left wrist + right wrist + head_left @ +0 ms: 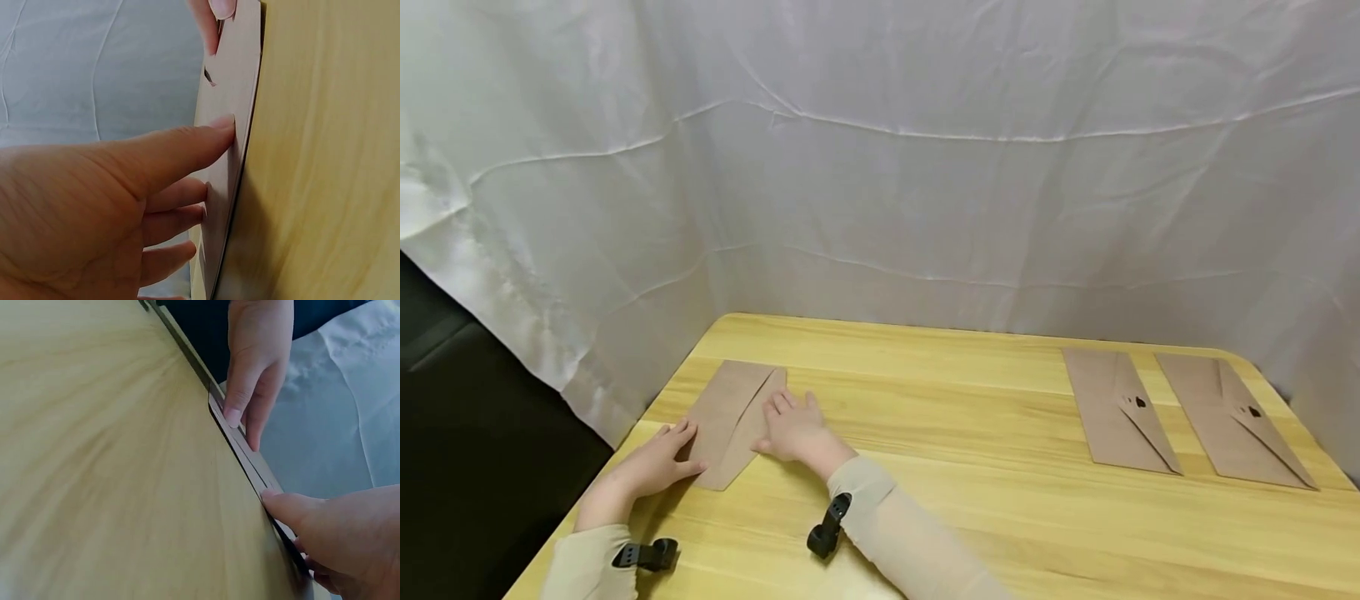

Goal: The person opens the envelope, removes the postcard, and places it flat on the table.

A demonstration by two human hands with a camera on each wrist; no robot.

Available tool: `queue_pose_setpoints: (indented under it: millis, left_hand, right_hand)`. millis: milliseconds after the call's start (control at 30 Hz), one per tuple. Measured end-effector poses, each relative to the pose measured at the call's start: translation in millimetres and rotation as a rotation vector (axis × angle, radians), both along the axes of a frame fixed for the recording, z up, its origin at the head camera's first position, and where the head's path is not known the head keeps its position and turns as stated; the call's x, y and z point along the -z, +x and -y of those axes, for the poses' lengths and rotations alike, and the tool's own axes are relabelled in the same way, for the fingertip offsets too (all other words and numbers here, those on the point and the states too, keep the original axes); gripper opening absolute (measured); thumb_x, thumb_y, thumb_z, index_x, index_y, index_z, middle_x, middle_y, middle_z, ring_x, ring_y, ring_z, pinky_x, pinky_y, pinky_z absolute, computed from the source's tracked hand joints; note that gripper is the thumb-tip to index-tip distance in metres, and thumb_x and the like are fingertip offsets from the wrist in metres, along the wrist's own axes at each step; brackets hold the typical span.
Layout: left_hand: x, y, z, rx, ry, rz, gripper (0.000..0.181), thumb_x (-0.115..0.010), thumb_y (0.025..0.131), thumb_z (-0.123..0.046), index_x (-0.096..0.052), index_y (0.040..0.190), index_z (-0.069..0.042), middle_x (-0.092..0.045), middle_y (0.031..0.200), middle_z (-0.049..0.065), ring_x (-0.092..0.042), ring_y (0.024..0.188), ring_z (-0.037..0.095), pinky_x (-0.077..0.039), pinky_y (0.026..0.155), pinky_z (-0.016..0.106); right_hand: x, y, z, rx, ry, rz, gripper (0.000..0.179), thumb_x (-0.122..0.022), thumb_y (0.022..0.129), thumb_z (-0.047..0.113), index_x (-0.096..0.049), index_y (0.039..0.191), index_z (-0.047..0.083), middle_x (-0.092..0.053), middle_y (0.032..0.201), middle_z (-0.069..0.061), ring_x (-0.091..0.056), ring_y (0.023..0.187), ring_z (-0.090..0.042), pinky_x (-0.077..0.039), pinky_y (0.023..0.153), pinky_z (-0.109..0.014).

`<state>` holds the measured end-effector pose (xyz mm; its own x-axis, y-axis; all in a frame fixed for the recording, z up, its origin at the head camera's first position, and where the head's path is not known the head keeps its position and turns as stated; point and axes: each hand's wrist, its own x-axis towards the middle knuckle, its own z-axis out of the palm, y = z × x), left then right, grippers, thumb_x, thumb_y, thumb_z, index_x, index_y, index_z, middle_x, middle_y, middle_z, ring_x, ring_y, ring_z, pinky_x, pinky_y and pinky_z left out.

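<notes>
Both hands are pressing flat on a folded brown paper piece (733, 421) lying under their fingertips on the wooden table (925, 467). The left hand (655, 462) and right hand (797, 429) are keeping fingers straight, gripping nothing. No writing is showing on it.

Left hand (651, 467) and right hand (793, 429) lie flat, fingers straight.

1 head view, 2 wrist close-ups
</notes>
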<state>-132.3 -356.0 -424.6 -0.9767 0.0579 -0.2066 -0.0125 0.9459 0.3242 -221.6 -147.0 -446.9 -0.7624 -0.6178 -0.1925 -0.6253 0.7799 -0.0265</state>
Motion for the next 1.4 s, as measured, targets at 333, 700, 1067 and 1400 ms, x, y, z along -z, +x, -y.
queue_pose_setpoints:
  millis: [333,700,1067,1400]
  left_hand:
    - [4.1,-5.6,-15.9,-0.027,-0.079,-0.123,0.073,-0.067,0.088,-0.037,-0.046,0.136,0.014,-0.039,0.143,0.038,-0.028,0.133,0.061,-0.03,0.101,0.074]
    - [2.9,-9.0,-36.1,-0.013,-0.152,-0.213,0.067,-0.066,0.082,-0.028,-0.051,0.133,0.012,-0.048,0.139,0.035,-0.035,0.135,0.054,-0.03,0.103,0.073]
    - [4.1,-11.8,-45.5,0.057,-0.196,-0.335,0.059,-0.072,0.074,-0.016,-0.059,0.127,0.007,-0.055,0.135,0.028,-0.04,0.134,0.05,-0.035,0.105,0.067]
    - [-5.4,-9.9,-49.3,0.069,-0.178,-0.373,0.044,-0.065,0.079,-0.011,-0.068,0.123,-0.01,-0.057,0.135,0.024,-0.046,0.13,0.05,-0.037,0.1,0.07]
  right_hand:
    - [2.1,-0.8,-6.5,-0.004,-0.042,0.039,0.08,-0.034,0.093,0.071,-0.016,0.157,0.027,-0.011,0.165,0.007,-0.009,0.153,-0.01,-0.013,0.125,-0.043]
    - [-0.9,-0.2,-7.3,-0.004,-0.063,0.054,0.08,-0.034,0.093,0.071,-0.016,0.157,0.027,-0.009,0.165,0.008,-0.007,0.153,-0.008,-0.012,0.125,-0.042]
    - [0.6,-1.2,-7.0,-0.002,-0.066,0.054,0.08,-0.033,0.093,0.071,-0.014,0.157,0.027,-0.009,0.165,0.008,-0.007,0.152,-0.008,-0.012,0.125,-0.042]
    - [4.1,-3.5,-7.6,-0.015,-0.071,0.044,0.081,-0.033,0.093,0.071,-0.016,0.157,0.026,-0.01,0.165,0.007,-0.008,0.152,-0.009,-0.012,0.125,-0.042]
